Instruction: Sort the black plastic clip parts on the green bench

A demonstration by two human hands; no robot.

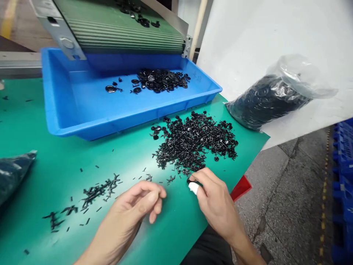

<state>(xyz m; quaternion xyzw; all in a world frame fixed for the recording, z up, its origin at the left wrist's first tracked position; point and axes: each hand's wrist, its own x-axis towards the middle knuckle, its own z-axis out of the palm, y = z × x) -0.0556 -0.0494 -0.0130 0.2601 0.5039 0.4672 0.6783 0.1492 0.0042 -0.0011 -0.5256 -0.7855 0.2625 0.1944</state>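
My right hand (213, 200), with a white cover on the thumb tip, pinches a small black plastic part (189, 180) at the near edge of a pile of black plastic parts (193, 138). The pile holds round pieces and thin cross-shaped bits. To the left, my left hand (138, 206) hovers over the green table (165, 239), fingers curled and thumb against the index finger. Whatever may sit between those fingers is hidden. Past the left hand lie black cross-shaped scraps (96, 193) and short loose bits.
A blue tray (124, 117) holding round black parts (165, 80) stands below a green conveyor belt (124, 33). At right leans a clear bag of black parts (270, 97) by a white panel (248, 36). Another bag (13, 173) lies left. A red bin (241, 187) shows below the table edge.
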